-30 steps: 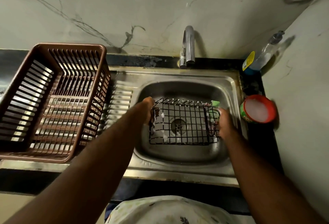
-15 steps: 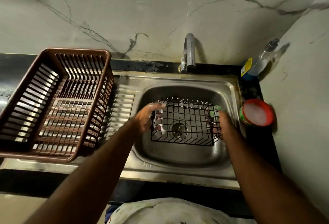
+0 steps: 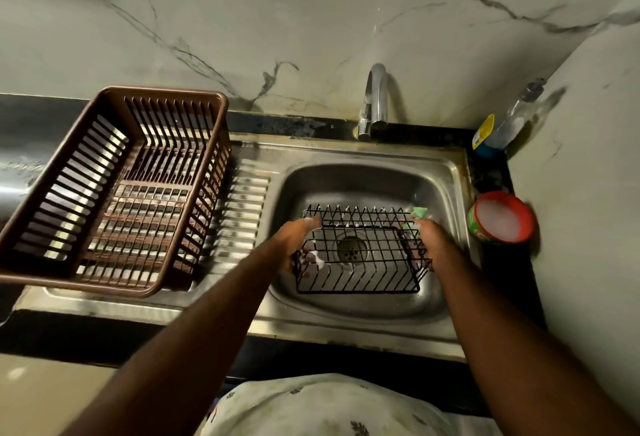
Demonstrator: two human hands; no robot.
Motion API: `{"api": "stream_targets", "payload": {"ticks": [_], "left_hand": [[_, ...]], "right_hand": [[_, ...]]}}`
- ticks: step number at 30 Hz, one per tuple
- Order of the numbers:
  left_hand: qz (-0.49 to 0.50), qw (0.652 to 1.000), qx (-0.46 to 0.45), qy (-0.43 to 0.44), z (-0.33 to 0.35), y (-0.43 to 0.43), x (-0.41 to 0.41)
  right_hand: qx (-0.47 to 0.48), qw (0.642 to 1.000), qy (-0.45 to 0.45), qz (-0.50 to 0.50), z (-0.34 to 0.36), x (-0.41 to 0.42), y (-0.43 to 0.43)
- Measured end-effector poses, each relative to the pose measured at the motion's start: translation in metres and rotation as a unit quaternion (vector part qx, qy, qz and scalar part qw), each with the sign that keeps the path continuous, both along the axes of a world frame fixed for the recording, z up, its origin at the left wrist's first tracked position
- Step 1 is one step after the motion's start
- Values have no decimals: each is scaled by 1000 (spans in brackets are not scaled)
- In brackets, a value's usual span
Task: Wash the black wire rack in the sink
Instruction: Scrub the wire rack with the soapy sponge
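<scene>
Head view: rack (image 3: 360, 264) sits in sink (image 3: 346, 151) basin, over the drain. Left hand (image 3: 294, 245) grips its 9 o'clock end, thumb along the top rim; right hand (image 3: 431, 245) at 3 o'clock pinches a sponge (image 3: 418, 216) against the wires.

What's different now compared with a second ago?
The left hand shifted its grip on the black wire rack: one finger now stretches along the far rim, the others still curl round the left end. The rack may have tipped slightly. Unchanged: the right hand holds the green scrubber against the rack's right end, and the rack stays in the sink.
</scene>
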State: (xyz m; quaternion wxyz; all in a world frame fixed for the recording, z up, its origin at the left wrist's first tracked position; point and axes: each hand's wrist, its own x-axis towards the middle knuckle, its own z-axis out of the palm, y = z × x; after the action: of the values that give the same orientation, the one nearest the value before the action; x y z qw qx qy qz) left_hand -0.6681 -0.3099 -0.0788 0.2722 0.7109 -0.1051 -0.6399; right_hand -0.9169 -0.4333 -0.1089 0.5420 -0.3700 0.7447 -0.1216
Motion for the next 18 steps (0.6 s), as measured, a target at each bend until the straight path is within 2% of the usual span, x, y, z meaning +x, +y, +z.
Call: {"api": "stream_targets", "payload": {"ticks": [2, 5, 7, 12, 15, 18], "left_hand": [[-4, 1000, 3, 2, 3, 6, -1], [7, 1000, 1, -8, -1, 11, -3], [12, 1000, -4, -12, -3, 13, -4], [20, 999, -10, -50, -22, 18, -8], [52, 998, -5, -39, -24, 18, -10], [73, 997, -13, -24, -24, 16, -11]], "right_hand": [[-10, 1000, 24, 16, -6, -3, -1], [-52, 998, 9, -16, -3, -2, -1], [-104, 993, -31, -48, 5, 1, -2], [-241, 968, -46, -60, 16, -4, 0], [-249, 965, -76, -39, 21, -5, 16], [-249, 966, -66, -12, 15, -7, 35]]}}
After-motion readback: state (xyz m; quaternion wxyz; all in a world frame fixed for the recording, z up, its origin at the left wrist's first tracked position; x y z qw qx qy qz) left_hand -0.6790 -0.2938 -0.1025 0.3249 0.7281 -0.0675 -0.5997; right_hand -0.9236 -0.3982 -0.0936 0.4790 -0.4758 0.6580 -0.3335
